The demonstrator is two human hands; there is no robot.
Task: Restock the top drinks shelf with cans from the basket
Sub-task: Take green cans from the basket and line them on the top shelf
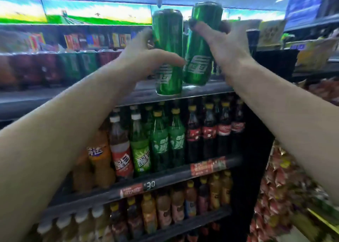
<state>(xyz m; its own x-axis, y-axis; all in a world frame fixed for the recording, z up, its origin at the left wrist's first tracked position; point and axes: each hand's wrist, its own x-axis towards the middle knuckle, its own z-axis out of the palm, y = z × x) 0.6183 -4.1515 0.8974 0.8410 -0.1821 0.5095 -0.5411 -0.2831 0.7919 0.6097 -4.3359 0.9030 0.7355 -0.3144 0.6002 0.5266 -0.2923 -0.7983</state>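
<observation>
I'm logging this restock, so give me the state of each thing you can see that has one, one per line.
left hand: gripping the left green can
right hand: gripping the right green can
left green can: upright, raised at the front edge of the top shelf, not clearly set down
right green can: tilted, held aloft
top shelf: holds blurred cans at left
bottles on lower shelves: upright, capped

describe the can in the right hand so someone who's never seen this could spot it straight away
Start at the dark top drinks shelf above the rows of bottles, where two hands hold tall shiny green metal cans at its front edge. The right hand grips the tilted green can. Unlike the upright green can in the left hand, it leans with its top to the right and sits higher.
</observation>
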